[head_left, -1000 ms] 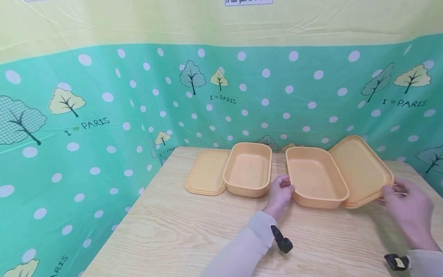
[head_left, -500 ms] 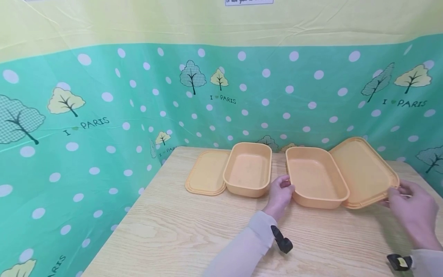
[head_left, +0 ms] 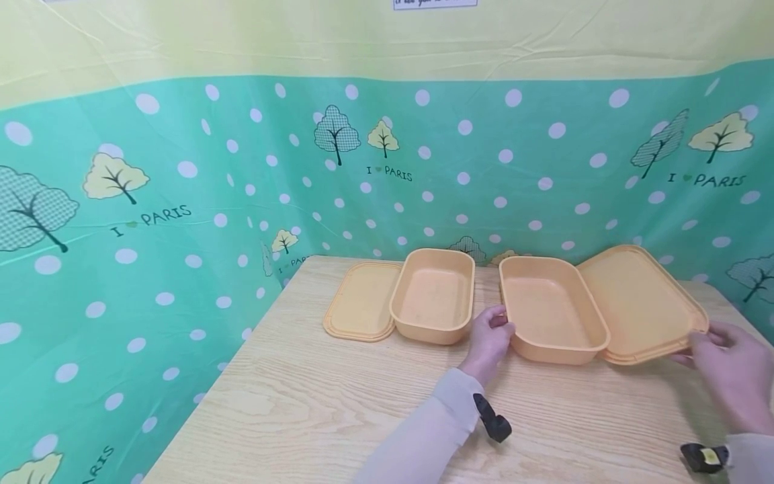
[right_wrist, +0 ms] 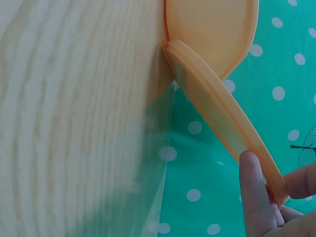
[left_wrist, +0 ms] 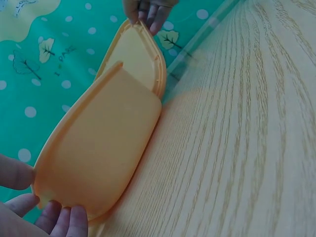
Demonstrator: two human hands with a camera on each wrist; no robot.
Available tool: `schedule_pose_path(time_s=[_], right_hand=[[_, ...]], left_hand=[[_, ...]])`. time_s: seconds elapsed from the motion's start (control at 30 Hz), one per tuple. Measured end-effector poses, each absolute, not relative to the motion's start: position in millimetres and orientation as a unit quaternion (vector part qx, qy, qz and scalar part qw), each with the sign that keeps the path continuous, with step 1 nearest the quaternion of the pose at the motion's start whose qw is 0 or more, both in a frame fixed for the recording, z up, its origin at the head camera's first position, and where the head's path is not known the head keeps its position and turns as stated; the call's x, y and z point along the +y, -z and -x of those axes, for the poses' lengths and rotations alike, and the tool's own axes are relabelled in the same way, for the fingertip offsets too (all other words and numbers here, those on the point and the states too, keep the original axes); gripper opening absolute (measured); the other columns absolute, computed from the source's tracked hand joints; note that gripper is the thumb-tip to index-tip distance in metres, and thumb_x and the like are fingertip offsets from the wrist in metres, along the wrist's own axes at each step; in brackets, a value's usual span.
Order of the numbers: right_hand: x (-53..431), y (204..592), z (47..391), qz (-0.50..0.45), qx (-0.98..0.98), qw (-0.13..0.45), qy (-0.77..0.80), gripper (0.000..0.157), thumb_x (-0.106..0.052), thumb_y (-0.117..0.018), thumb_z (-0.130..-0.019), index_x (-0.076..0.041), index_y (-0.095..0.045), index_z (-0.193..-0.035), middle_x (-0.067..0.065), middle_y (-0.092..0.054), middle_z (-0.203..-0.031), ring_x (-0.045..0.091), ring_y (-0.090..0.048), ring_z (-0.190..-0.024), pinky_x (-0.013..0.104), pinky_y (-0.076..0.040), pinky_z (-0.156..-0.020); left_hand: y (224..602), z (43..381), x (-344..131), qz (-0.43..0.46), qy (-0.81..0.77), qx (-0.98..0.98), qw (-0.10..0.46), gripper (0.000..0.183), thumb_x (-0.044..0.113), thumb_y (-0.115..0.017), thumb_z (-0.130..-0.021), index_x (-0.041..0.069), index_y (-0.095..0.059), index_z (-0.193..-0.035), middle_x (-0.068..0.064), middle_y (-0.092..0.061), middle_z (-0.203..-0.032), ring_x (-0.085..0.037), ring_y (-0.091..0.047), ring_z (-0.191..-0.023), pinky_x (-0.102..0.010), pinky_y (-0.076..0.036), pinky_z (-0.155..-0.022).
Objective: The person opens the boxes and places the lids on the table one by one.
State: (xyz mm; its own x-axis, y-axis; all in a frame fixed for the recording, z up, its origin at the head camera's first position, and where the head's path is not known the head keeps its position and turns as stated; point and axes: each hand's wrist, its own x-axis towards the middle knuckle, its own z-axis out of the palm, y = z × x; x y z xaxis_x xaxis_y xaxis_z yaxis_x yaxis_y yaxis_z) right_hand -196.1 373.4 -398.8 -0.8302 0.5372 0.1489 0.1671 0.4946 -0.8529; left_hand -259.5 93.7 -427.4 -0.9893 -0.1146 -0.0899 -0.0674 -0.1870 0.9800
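Note:
My left hand (head_left: 488, 339) holds the left side of the right-hand tan food container (head_left: 553, 316), an uncovered box with rounded corners. In the left wrist view its fingertips (left_wrist: 78, 219) lie against the near end of that container. A tan lid (head_left: 647, 306) slants beside the container, its left edge close against the container's right wall and its right edge raised. My right hand (head_left: 734, 366) pinches the raised front right edge of the lid. In the right wrist view the lid (right_wrist: 217, 103) is seen edge-on, with fingers on both faces.
A second uncovered tan container (head_left: 432, 296) stands to the left, with another lid (head_left: 365, 301) lying flat beside it. All rest near the back of a wooden table (head_left: 314, 396). Behind hangs a green dotted curtain (head_left: 387, 202) printed with trees.
The right hand has moved right and slightly down, lowering the lid's right edge to a flatter slant. The left hand and both containers have stayed put.

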Motion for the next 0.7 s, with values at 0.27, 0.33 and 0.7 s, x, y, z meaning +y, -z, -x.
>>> schedule_pose_path(time_s=[0.27,0.33,0.7], right_hand=[[381.6,402.1,199.5,0.221,-0.844,0.178,-0.456,0.055,-0.007,-0.032,-0.092,0.018,-0.025,-0.14,0.04,-0.043,-0.119,-0.014,-0.047,-0.052,0.019,-0.052,-0.049],[382.4,401.9,200.2,0.241,-0.845,0.171,-0.446,0.055,-0.007,-0.032,-0.092,0.015,-0.023,-0.142,0.04,-0.042,-0.122,-0.012,-0.044,-0.053,0.019,-0.052,-0.048],[383.2,404.9,202.7,0.296,-0.837,0.155,-0.434,0.059,-0.003,-0.03,-0.089,0.011,-0.018,-0.145,0.041,-0.038,-0.128,0.036,-0.056,-0.075,0.021,-0.05,-0.044]], left_hand=[[428.2,259.6,93.3,-0.069,0.769,-0.635,0.01,0.035,-0.011,-0.063,-0.078,0.001,-0.066,-0.111,-0.005,-0.057,-0.089,-0.016,-0.055,-0.078,-0.036,-0.053,-0.074],[428.6,260.0,93.4,-0.068,0.769,-0.635,0.009,0.035,-0.01,-0.063,-0.078,0.001,-0.065,-0.111,-0.005,-0.057,-0.09,-0.016,-0.056,-0.078,-0.036,-0.053,-0.074],[429.0,259.9,92.0,-0.066,0.767,-0.638,0.009,0.036,-0.011,-0.062,-0.078,0.001,-0.065,-0.112,-0.007,-0.059,-0.092,-0.016,-0.056,-0.078,-0.035,-0.053,-0.074]])
